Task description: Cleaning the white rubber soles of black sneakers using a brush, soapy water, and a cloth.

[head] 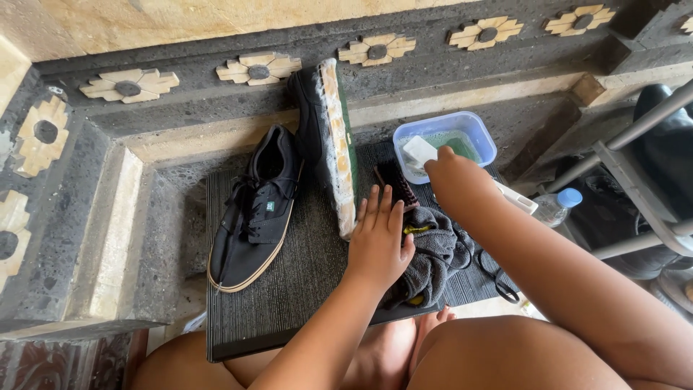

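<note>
White block gripped in right hand over blue tub; left hand flat, open on grey cloth.

Left hand lies flat, fingers spread and pointing far; right hand reaches farther, fingers curled in a grip.

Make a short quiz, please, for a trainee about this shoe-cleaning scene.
1. True or false: the right hand holds a white object over the blue tub.
2. What does the left hand rest on: A) the grey cloth, B) a black shoe, C) the plastic bottle?
3. How does the soapy shoe stand?

Key:
1. True.
2. A.
3. On its side, with the foamy sole facing right, leaning at the stone step.
</note>
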